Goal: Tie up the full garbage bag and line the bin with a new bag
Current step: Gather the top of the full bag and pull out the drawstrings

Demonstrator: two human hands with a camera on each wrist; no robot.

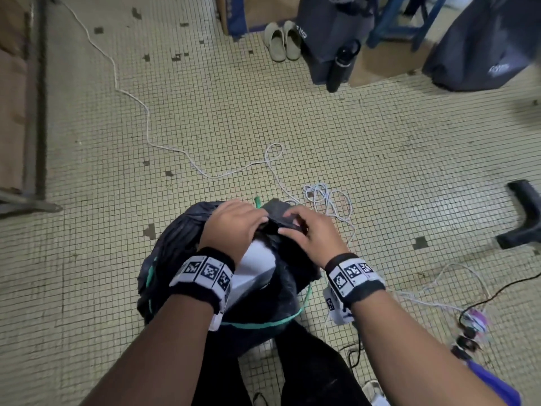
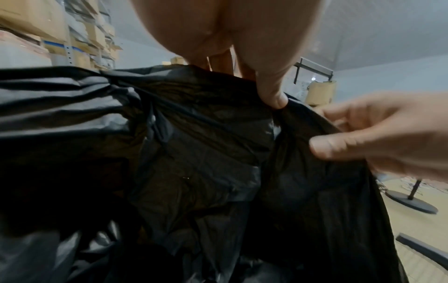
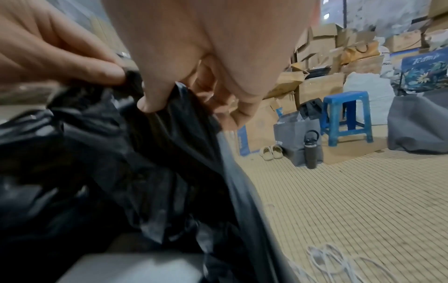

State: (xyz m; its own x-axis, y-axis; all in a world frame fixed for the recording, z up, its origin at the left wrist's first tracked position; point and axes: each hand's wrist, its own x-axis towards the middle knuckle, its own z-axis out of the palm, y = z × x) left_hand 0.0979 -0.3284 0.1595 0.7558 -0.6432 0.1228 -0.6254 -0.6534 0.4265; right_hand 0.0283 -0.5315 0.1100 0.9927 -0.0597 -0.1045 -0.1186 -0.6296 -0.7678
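Note:
A full black garbage bag stands on the tiled floor in front of me, with something white showing in its open mouth. A green strip runs around the near side, and a green end sticks up at the far edge. My left hand pinches the far edge of the bag between thumb and fingers. My right hand pinches the same edge just to its right, thumb on the plastic. The two hands nearly touch. The bin itself is hidden under the plastic.
White cables lie coiled on the floor just beyond the bag and trail off left. A black stand base is at the right. Slippers, a black bottle, dark bags, a blue stool and cardboard boxes line the far side.

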